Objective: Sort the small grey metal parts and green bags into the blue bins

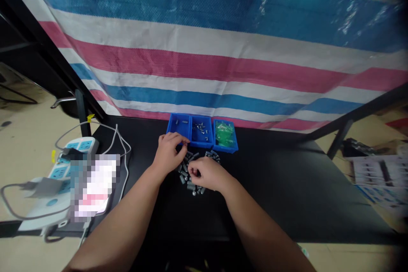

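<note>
On a black counter (270,191) lies a loose pile of small grey metal cylinders (191,187), and this pile is just in front of three blue plastic bins (200,145) standing side by side. The cylinders look like short fittings or bushings with a dull shine, but they are too small to tell exactly, and they lie in many directions, some on their side and some on top of others. The left hand (168,151) is at the back-left of the pile, with fingers curled and pinched together just beside the front rim of the left bin. The right hand (205,173) is curled over the middle of the pile and covers a part of it. Both hands are mostly closed, but I cannot tell if either one grips a piece — the fingers hide it. The left bin has a few small metal parts, the middle bin has more of them, and the right bin has something green and shiny, perhaps plastic. To the left on the counter there is a blurred phone (94,187), and near it a white power strip (75,146) with a white cable (124,153). Behind the counter hangs a striped tarp (204,51) — blue, white and pink.
</note>
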`<state>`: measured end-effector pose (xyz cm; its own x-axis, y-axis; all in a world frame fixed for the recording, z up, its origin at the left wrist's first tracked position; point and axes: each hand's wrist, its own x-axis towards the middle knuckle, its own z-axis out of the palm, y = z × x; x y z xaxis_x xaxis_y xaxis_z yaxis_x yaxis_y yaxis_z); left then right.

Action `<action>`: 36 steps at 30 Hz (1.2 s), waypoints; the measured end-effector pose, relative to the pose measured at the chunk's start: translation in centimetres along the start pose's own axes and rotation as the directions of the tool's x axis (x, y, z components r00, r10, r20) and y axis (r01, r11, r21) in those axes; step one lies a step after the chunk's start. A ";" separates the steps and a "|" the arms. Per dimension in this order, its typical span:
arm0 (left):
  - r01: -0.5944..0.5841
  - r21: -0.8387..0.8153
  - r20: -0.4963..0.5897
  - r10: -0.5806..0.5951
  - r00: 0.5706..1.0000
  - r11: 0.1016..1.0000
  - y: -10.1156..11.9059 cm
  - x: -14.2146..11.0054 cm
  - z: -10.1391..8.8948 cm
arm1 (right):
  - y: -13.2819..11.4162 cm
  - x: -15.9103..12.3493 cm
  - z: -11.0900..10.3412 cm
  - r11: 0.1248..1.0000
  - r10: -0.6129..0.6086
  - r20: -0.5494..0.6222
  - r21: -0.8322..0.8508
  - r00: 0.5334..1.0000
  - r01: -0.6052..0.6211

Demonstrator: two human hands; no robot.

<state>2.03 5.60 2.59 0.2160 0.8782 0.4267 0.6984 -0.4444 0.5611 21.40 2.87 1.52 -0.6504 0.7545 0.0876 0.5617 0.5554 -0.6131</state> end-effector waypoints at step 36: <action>0.006 0.010 0.019 -0.006 1.000 1.000 0.1 0.1 0.0 | 1.1 0.5 -0.6 0.946 0.286 -0.531 0.290 0.797 -0.146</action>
<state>2.09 5.63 2.65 0.2248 0.8840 0.4100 0.7065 -0.4376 0.5562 21.99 4.06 1.36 -0.0861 0.9463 0.3116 0.4782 0.3136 -0.8204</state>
